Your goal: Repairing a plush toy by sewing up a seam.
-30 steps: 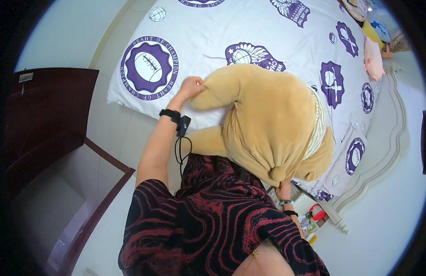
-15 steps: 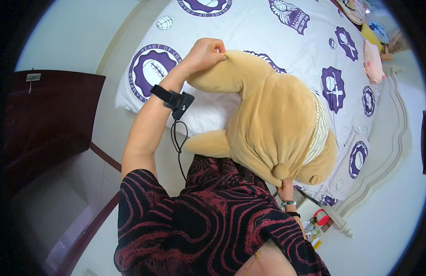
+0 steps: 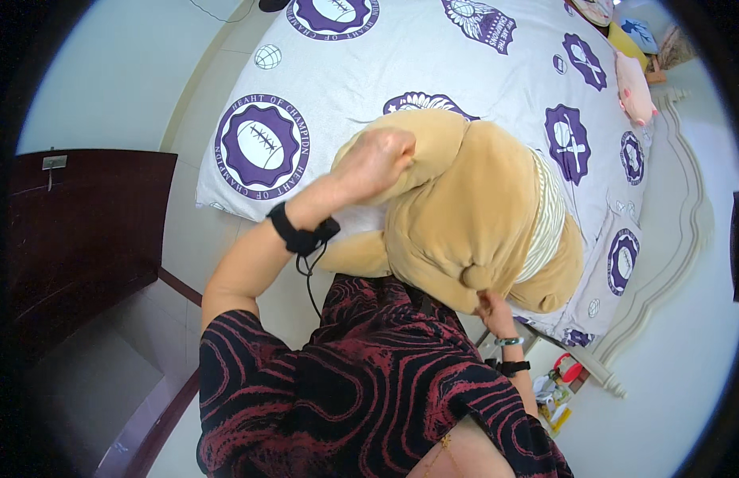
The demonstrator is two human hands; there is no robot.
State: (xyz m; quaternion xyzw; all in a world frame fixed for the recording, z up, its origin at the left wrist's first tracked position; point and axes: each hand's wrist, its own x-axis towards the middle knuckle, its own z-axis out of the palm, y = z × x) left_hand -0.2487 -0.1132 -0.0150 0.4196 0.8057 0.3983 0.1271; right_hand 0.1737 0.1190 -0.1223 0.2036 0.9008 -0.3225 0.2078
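Observation:
A big tan plush toy (image 3: 449, 215) lies over the bed's near edge, its round tail (image 3: 475, 277) toward me and a cream ribbed band (image 3: 545, 219) around it. My left hand (image 3: 379, 163) is closed in a fist on the plush's upper limb, slightly blurred; the fabric inside its fingers is mostly hidden. Beside the tail, my right hand (image 3: 495, 312) pinches the plush's lower edge with bent fingers. The second limb (image 3: 357, 255) sticks out to the left, close to my shirt. Black straps circle both wrists, and a cable hangs from the left one.
The bed (image 3: 330, 84) has a white sheet with purple prints. A pink plush (image 3: 635, 88) lies near the pale curved headboard (image 3: 692, 191). Small items, one a red round thing (image 3: 569, 367), stand at lower right. A dark wooden panel (image 3: 90, 223) is at left.
My left hand has moved right and down, and the upper limb has folded in toward the plush's body. My right hand has shifted slightly up and shows more. The view has tilted a little.

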